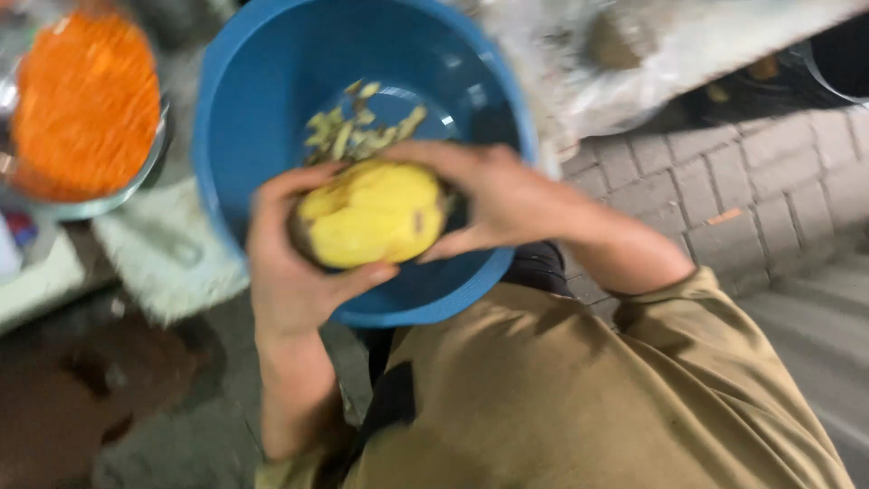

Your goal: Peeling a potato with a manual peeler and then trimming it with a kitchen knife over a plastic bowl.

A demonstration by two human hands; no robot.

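olive sleeve [652, 380], both hands [299, 272] round yellow potato [371, 213] over blue basin [272, 81]

Soft, even light with little shadow. Motion blur smears the whole view, worst toward ten and one o'clock. A faint sheen shows inside the blue bowl [272, 100].

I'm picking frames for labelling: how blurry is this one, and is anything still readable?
Head view: motion blur smears everything, worst on the orange bowl and top right; the potato in both hands and the blue basin stay recognisable; lighting is dim and even.
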